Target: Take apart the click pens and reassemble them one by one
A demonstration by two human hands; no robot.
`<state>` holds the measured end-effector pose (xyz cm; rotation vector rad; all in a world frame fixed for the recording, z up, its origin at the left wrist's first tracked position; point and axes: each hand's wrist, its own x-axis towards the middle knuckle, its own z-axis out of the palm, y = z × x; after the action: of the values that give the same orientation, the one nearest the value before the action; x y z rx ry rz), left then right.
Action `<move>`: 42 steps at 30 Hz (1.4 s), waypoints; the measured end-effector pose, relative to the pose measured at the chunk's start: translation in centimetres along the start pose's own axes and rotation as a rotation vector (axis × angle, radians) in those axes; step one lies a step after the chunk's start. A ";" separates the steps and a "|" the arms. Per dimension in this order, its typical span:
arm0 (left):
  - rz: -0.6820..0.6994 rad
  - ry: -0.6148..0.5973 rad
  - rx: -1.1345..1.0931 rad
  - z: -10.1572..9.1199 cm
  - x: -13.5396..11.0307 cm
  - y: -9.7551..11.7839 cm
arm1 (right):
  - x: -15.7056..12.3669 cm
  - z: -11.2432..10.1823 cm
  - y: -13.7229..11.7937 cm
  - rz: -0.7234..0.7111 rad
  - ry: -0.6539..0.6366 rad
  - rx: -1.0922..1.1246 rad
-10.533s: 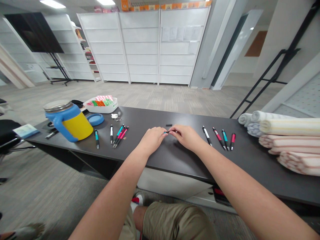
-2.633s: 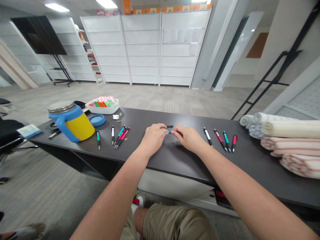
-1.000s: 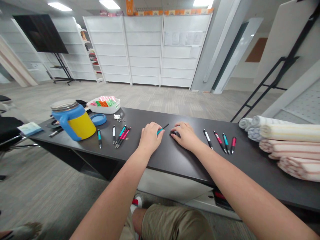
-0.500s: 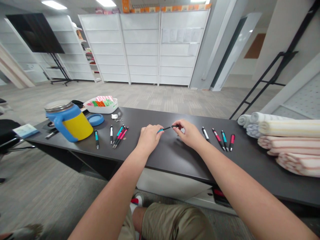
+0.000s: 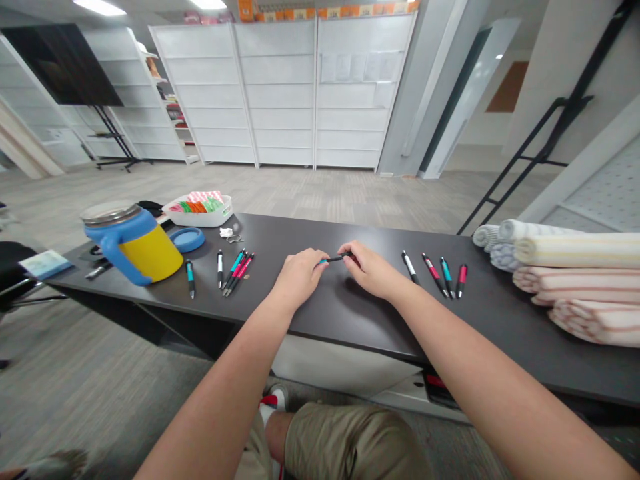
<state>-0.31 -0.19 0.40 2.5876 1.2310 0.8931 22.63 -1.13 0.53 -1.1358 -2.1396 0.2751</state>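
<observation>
Above the middle of the dark table, my left hand (image 5: 300,275) pinches a teal-and-black pen (image 5: 332,259) by its teal end. My right hand (image 5: 369,268) is closed on a small black pen part (image 5: 346,254), which meets the pen's black end; the fingers partly hide it. To the right of my right hand lie a white pen (image 5: 411,267), a red pen (image 5: 435,274), a teal pen (image 5: 447,277) and another red pen (image 5: 462,281). Left of my left hand lie a white pen (image 5: 220,269), a teal pen (image 5: 190,279) and a small bunch of teal and red pens (image 5: 238,273).
A blue-and-yellow jug (image 5: 150,252) stands at the left, its blue lid (image 5: 187,239) beside it. Behind are a white basket (image 5: 220,215) of colourful packets and a small white item with a ring (image 5: 227,233). Rolled striped cloths (image 5: 580,277) are stacked at the right.
The black part in my right hand has come left against the pen's end, closing the small gap between them. The view has shifted slightly.
</observation>
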 end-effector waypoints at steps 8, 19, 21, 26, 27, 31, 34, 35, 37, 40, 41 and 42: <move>0.001 0.021 -0.081 -0.1 0.0 0.0 | 0.1 -0.7 -0.6 -0.041 -0.010 -0.026; 0.054 0.015 -0.090 -0.2 0.0 -0.1 | 0.1 -0.8 -0.6 -0.096 -0.050 -0.073; 0.043 0.035 -0.077 -0.2 0.0 -0.1 | 0.2 -0.7 -0.8 -0.077 -0.048 -0.066; -0.015 0.076 -0.066 -0.2 0.0 -0.3 | 0.1 -0.5 -0.8 -0.026 0.008 -0.036; -0.024 0.081 -0.063 -0.2 0.0 -0.3 | 0.1 -0.5 -0.8 -0.027 0.019 -0.031; -0.031 0.077 -0.046 -0.2 0.0 -0.4 | 0.1 -0.7 -0.4 -0.024 0.049 -0.032; -0.030 0.056 -0.037 -0.2 -0.1 -0.4 | 0.2 -0.9 -0.2 -0.032 0.029 -0.050; -0.030 0.049 -0.036 -0.2 -0.1 -0.4 | 0.2 -1.0 -0.2 -0.039 0.020 -0.054; -0.024 0.039 -0.035 -0.2 -0.1 -0.4 | 0.2 -1.1 -0.3 -0.046 0.003 -0.057; 0.001 0.020 -0.033 -0.2 0.0 -0.6 | 0.1 -1.2 -0.4 -0.048 -0.037 -0.038; 0.012 0.015 -0.032 -0.2 0.0 -0.6 | 0.1 -1.2 -0.4 -0.048 -0.054 -0.026; 0.023 0.011 -0.032 -0.1 0.0 -0.6 | 0.1 -1.2 -0.4 -0.047 -0.070 -0.014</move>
<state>-0.82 0.19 0.26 2.5811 1.1820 0.9250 23.14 -1.47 1.66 -1.0973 -2.2300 0.2823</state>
